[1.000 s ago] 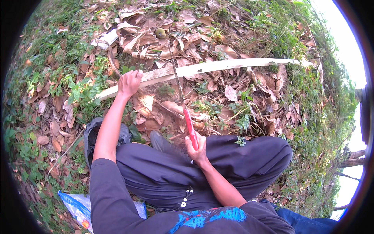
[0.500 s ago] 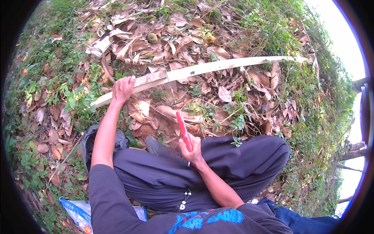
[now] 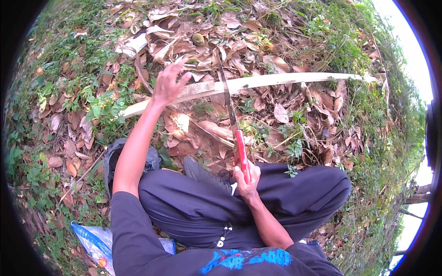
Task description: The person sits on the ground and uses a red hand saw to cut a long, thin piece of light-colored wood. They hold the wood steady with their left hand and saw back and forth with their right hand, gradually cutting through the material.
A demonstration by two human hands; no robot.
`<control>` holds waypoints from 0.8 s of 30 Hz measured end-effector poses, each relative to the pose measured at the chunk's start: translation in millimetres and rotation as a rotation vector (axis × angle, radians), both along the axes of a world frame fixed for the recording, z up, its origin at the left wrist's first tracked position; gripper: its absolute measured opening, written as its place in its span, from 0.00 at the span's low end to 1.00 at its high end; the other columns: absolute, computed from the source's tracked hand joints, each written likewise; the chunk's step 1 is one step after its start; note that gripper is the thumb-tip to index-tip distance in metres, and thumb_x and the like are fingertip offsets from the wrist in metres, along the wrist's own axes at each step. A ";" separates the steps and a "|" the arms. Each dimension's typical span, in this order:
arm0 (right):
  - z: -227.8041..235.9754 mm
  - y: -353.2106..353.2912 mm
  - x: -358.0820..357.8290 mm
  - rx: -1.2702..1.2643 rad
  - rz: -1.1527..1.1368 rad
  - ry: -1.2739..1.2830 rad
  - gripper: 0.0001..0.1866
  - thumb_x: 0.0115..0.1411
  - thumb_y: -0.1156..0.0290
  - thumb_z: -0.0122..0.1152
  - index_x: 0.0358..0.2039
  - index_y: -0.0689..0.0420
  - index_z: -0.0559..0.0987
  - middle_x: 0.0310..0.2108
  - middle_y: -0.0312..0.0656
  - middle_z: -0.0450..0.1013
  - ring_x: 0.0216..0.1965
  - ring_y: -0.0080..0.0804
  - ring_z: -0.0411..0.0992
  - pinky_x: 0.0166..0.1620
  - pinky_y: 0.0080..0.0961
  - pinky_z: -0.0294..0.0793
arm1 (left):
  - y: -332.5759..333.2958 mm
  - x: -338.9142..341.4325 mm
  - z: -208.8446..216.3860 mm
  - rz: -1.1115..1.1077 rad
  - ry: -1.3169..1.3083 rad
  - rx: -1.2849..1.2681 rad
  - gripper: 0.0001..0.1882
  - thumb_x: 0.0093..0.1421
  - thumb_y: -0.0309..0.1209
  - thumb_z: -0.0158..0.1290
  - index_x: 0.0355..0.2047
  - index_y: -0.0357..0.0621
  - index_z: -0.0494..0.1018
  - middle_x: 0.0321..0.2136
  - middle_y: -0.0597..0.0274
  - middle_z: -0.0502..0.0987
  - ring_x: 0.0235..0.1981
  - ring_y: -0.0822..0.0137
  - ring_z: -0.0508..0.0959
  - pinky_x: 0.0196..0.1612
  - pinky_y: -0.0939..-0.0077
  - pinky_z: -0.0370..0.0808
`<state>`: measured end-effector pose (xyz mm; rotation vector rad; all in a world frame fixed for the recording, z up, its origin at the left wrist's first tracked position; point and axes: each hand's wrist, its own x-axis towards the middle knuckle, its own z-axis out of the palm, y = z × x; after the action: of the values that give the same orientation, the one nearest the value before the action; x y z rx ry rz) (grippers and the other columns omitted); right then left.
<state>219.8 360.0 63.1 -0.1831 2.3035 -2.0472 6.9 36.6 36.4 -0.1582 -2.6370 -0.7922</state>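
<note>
- The person sits cross-legged on leaf-strewn ground [image 3: 193,133], with dark trousers [image 3: 198,207] filling the lower middle of the view.
- The right hand [image 3: 246,177] is wrapped tight around the red handle [image 3: 241,149] of a long knife, just above the right knee.
- The knife's narrow blade [image 3: 225,92] runs up and away from the handle, its far part crossing the pale stick.
- That long pale stick [image 3: 276,81] lies across the dry leaves, from the grass at the left to the weeds at the right, bending slightly with the lens.
- The left hand [image 3: 168,83] is stretched out on a straight arm, fingers spread wide and gripping nothing; it hangs right over the stick's left part, and whether the palm touches the wood cannot be told.
- A small round greenish fruit [image 3: 198,39] lies among the leaves well beyond the stick.
- A blue and white plastic bag [image 3: 94,239] lies on the ground by the person's left hip.
- A dark grey object [image 3: 113,154], perhaps a shoe or bag, sits partly hidden behind the left forearm.
</note>
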 end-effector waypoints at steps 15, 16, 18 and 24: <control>-0.6 0.2 0.7 -0.088 0.040 -0.086 0.04 0.57 0.79 0.57 0.28 0.64 0.72 0.13 0.35 0.60 0.13 0.21 0.59 0.20 0.26 0.60 | -55.9 17.1 -49.2 0.089 -0.126 0.012 0.15 0.68 0.37 0.47 0.32 0.35 0.68 0.28 0.46 0.72 0.35 0.43 0.75 0.41 0.53 0.70; -3.4 -0.8 2.2 -0.087 0.039 -0.077 0.04 0.57 0.79 0.57 0.27 0.64 0.72 0.13 0.35 0.60 0.13 0.21 0.59 0.20 0.26 0.59 | -58.8 21.5 -53.7 0.124 -0.164 0.056 0.15 0.69 0.37 0.46 0.32 0.35 0.67 0.29 0.45 0.73 0.35 0.43 0.75 0.42 0.53 0.70; -10.2 -1.3 3.4 -0.080 0.023 -0.058 0.05 0.57 0.79 0.56 0.26 0.63 0.71 0.13 0.35 0.59 0.13 0.21 0.58 0.20 0.26 0.59 | -58.5 25.3 -58.6 0.182 -0.238 0.152 0.15 0.70 0.37 0.44 0.34 0.36 0.66 0.30 0.44 0.73 0.37 0.41 0.75 0.43 0.52 0.69; -15.9 -4.8 2.8 -0.063 0.030 -0.081 0.05 0.57 0.79 0.57 0.26 0.63 0.71 0.13 0.35 0.59 0.14 0.22 0.57 0.20 0.26 0.59 | -58.8 22.6 -57.2 0.226 -0.304 0.146 0.19 0.70 0.44 0.40 0.37 0.39 0.68 0.33 0.39 0.76 0.39 0.35 0.75 0.41 0.48 0.69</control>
<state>222.6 355.2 47.3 -0.1344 2.1779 -2.0743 29.5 -22.1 -20.8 0.3185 -2.7921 -0.9901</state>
